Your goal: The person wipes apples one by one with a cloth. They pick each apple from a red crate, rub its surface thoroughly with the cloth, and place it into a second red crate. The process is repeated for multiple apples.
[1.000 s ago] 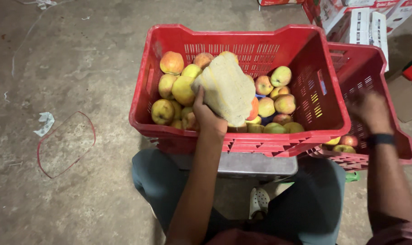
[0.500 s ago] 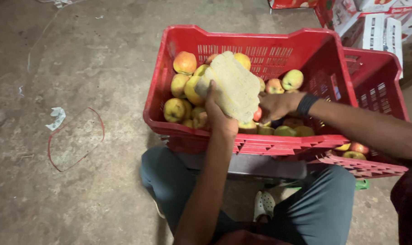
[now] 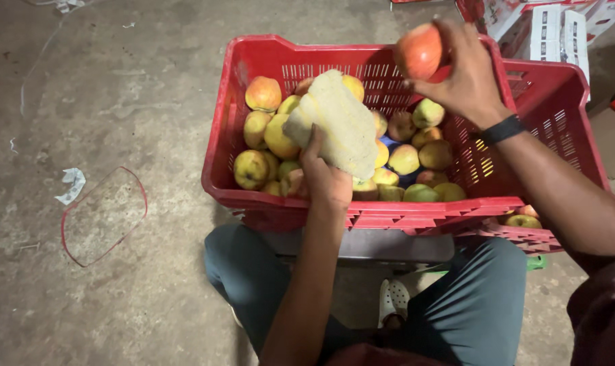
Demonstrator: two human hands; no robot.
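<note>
Since half a second ago the right hand has risen out of the red crate and now sits above its far right rim, with its grip closed round a reddish apple pinched between thumb and fingertips. A dark band circles that wrist. Left hand remains low over the near side of the crate, grip closed on the lower edge of a pale yellow cloth, which stands up and away from it over the fruit. Below and to either side of that grip lie yellow and red-flushed apples, filling the crate floor (a blue patch shows among them, possibly a liner; the view is too poor to confirm). A second red crate sits just beyond the right forearm, with a few apples visible low down. Left of both hands, on the concrete floor, lies a red wire loop beside a paper scrap.
</note>
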